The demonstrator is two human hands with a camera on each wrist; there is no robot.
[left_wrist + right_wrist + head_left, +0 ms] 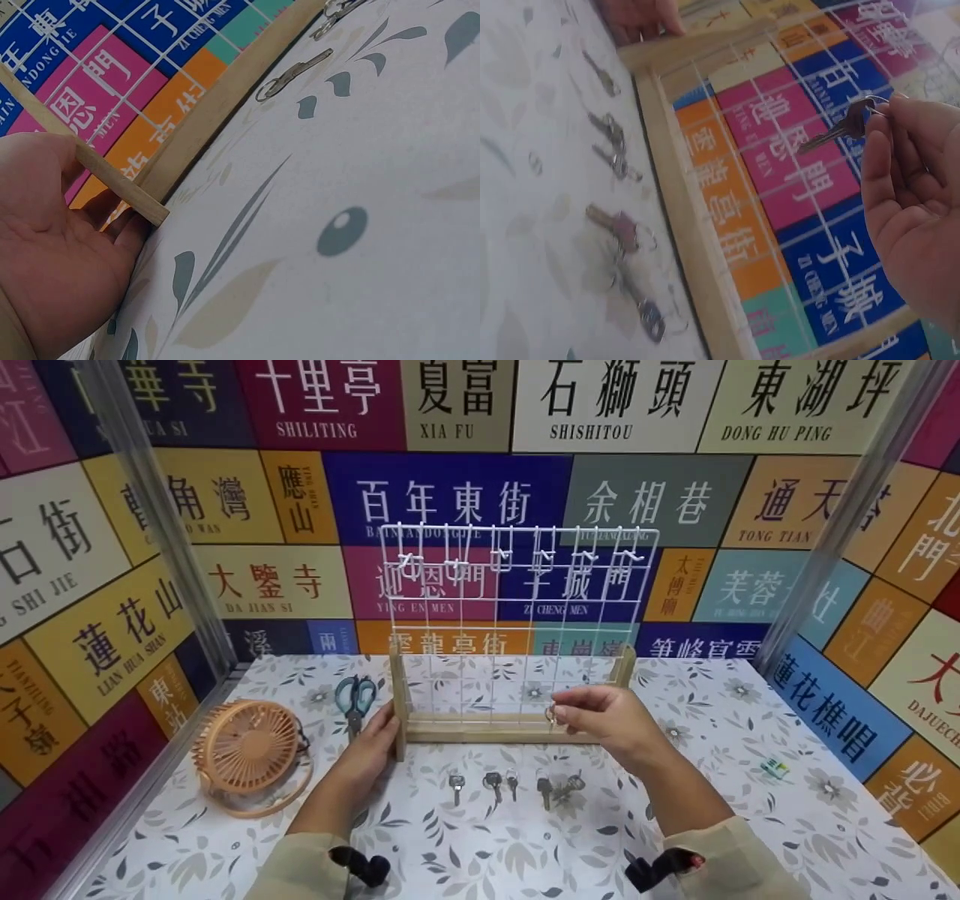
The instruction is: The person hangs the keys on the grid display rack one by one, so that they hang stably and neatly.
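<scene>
My right hand pinches a key ring between thumb and fingertips, in front of the wire rack's lower right part. From that ring hangs a key with a dark head, its blade pointing away from the hand in the right wrist view. My left hand holds the left wooden post of the rack near its foot, fingers behind the wood. The white wire grid rack stands upright in its wooden base, with several hooks along the top. Several keys with rings lie in a row before it.
An orange fan stands at the left, beside scissors with blue-grey handles. A small green and white item lies to the right. Colourful sign-patterned walls enclose the floral tabletop at the back and sides.
</scene>
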